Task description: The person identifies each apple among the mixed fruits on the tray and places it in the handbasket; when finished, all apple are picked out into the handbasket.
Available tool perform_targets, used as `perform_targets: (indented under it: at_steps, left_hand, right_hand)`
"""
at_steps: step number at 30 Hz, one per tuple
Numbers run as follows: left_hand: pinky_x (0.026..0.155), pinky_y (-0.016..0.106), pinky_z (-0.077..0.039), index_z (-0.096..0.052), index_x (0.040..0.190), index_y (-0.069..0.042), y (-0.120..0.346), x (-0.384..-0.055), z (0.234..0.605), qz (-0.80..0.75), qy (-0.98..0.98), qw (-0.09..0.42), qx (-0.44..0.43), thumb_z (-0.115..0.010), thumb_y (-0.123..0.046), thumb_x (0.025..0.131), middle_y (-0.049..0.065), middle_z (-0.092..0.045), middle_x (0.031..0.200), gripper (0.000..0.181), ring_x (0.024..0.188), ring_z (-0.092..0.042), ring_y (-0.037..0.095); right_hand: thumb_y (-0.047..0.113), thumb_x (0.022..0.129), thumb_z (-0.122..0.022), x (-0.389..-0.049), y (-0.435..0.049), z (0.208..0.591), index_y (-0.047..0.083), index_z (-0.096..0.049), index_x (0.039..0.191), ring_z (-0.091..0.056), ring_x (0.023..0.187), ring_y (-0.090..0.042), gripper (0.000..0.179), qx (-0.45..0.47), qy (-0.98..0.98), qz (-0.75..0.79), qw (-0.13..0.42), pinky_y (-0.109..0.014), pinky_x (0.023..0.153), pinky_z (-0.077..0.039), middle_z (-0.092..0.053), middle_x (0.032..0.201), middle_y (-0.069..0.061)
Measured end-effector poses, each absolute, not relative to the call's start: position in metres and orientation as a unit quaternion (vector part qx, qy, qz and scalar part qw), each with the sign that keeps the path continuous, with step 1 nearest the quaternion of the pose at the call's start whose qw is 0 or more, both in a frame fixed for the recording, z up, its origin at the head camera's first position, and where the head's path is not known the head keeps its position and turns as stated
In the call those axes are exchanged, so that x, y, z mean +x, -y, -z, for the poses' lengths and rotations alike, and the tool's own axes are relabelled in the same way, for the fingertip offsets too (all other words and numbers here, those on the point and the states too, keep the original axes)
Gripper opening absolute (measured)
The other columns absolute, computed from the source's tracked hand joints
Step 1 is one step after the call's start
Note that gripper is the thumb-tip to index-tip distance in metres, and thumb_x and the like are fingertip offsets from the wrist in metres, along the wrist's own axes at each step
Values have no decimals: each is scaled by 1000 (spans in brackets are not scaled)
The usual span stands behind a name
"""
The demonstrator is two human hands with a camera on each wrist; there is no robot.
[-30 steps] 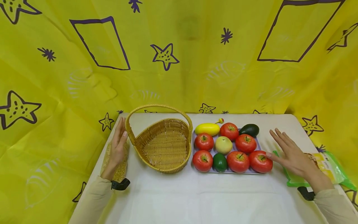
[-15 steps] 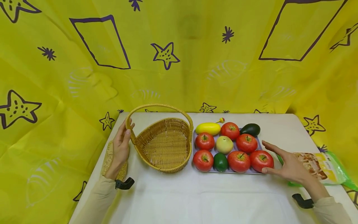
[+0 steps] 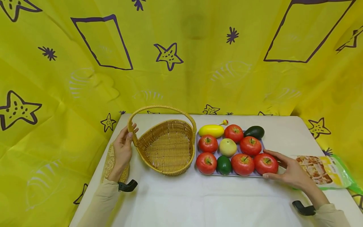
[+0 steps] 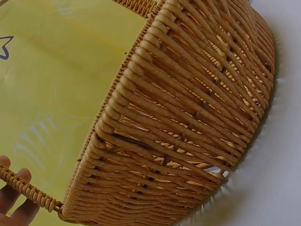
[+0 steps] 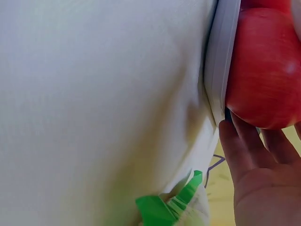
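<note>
My left hand [image 3: 123, 149] is at the left side of the wicker basket's [image 3: 167, 148] arched handle, fingers behind it and thumb on the near side. In the left wrist view, fingertips [image 4: 21, 181] pass behind the handle, next to the woven wall. My right hand [image 3: 295, 171] spreads around the front-right red apple [image 3: 266, 163], index finger at its far side and thumb at its near side, the palm apart from it. In the right wrist view, extended fingers [image 5: 244, 146] lie beside that apple. Contact is hard to tell. The apple sits on a pale purple tray [image 3: 195, 171].
Several more apples [image 3: 243, 164] share the tray with a pale round fruit [image 3: 227, 147], a dark green avocado [image 3: 254, 132], a green fruit [image 3: 224, 165] and a yellow oblong fruit [image 3: 211, 130]. Plastic-wrapped packages [image 3: 326, 171] lie right; a grainy bag [image 3: 109, 164] lies left.
My left hand has moved right and put its fingers behind the basket handle. My right hand has moved left and down, from above the package to around the front-right apple.
</note>
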State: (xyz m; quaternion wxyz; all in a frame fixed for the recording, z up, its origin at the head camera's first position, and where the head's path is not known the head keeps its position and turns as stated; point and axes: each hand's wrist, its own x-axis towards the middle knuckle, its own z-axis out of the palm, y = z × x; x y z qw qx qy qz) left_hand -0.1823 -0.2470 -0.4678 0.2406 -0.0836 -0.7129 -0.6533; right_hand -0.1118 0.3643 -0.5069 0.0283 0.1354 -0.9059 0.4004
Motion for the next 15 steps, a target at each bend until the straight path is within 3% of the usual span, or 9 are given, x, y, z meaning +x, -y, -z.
perform_targets:
  at_steps: [5, 15]
  left_hand:
    - [106, 19, -55, -58, 147, 5, 248, -184, 469, 644, 715, 257, -86, -50, -4, 111, 31, -63, 141, 38, 118, -74, 11]
    - [104, 20, -57, -59, 144, 9, 247, -186, 471, 663, 697, 257, -86, -52, 0, 109, 29, -66, 138, 36, 115, -75, 13]
  right_hand:
    - [10, 72, -100, -112, -364, 508, 4, -61, 147, -49, 115, 24, 85, 129, 893, -431, 23, 2, 92, -45, -50, 135, 40]
    - [3, 66, -101, -109, -367, 504, 1, -65, 139, -53, 115, 20, 81, 127, 885, -446, 34, 1, 90, -47, -61, 129, 34]
